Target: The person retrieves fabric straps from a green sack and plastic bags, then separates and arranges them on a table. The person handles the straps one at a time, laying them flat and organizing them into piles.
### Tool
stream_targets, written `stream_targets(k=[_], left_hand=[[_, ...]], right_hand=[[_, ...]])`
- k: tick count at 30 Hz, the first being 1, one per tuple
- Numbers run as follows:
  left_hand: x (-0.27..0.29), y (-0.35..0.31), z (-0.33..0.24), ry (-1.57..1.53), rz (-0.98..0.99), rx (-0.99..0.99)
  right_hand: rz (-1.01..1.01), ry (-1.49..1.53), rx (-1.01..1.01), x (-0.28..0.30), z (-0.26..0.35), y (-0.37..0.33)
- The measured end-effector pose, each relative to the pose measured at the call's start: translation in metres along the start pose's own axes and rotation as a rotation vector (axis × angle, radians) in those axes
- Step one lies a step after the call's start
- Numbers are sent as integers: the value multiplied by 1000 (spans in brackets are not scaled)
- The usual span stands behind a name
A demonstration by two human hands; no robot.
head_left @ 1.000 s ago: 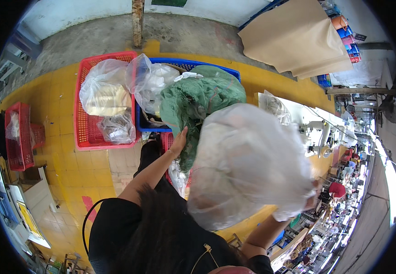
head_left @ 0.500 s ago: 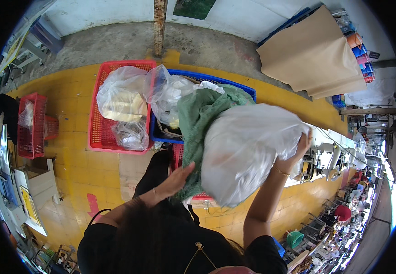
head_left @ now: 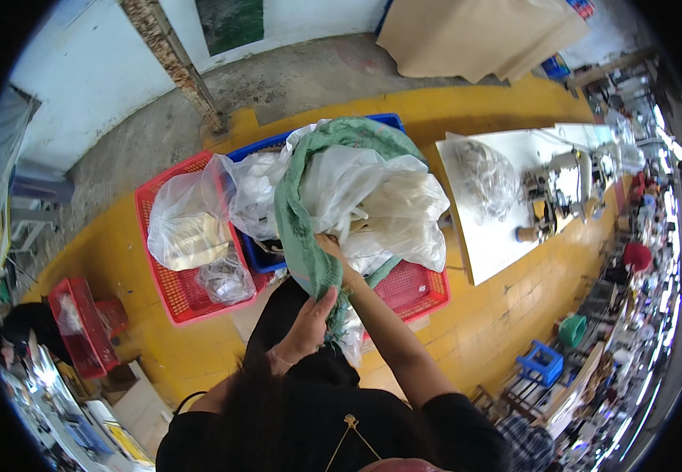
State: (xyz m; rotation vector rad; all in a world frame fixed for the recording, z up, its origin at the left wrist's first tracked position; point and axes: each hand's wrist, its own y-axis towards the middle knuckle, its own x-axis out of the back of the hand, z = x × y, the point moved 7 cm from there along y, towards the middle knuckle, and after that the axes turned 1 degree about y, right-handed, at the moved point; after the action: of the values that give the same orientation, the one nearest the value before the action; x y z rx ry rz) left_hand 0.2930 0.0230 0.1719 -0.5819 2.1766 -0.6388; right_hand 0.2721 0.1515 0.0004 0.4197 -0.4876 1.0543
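A green woven sack (head_left: pixel 298 228) lies over the crates in front of me, its mouth spread wide. Bulging clear plastic bags (head_left: pixel 349 185) with pale, cream-coloured contents fill the opening and spill to the right. My left hand (head_left: pixel 307 329) is closed on the near edge of the sack, thumb uppermost. Inside the sack's rim, my right hand (head_left: pixel 335 253) reaches in against the plastic; its fingers are partly hidden, so its grip cannot be made out.
A red crate (head_left: pixel 169 297) on the left holds clear bags (head_left: pixel 188 236). Under the sack are a blue crate (head_left: pixel 384 121) and another red crate (head_left: pixel 423 287). To the right, a white table (head_left: pixel 479 248) carries a sewing machine (head_left: pixel 565 185) and a clear plastic bundle (head_left: pixel 486 177).
The white plastic bag my right hand held up at the right now rests at the sack's mouth. My right hand has moved left into the sack. The view has turned rightward.
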Motion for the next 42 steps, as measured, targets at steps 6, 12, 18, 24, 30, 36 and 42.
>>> stream_targets(k=[6,12,18,24,30,36,42], left_hand=[[3,-18,-9,159,-82,1],[52,-8,-75,253,-331,-132],[72,-8,-66,346,-283,-167],[115,9,-62,526,-329,-139],[142,12,-63,775,-273,-355],[47,39,-115,238,-108,-126],[-69,70,-246,-61,17,-472]], right_hand=[[180,-70,-342,-60,-45,27],[621,-265,-387,-36,54,27],[135,1074,-300,264,110,-42],[-756,-106,-715,289,-212,-78],[-332,185,-924,173,-278,-20],[-691,-324,-723,276,-270,-24],[-1293,431,-776,472,-214,-89]])
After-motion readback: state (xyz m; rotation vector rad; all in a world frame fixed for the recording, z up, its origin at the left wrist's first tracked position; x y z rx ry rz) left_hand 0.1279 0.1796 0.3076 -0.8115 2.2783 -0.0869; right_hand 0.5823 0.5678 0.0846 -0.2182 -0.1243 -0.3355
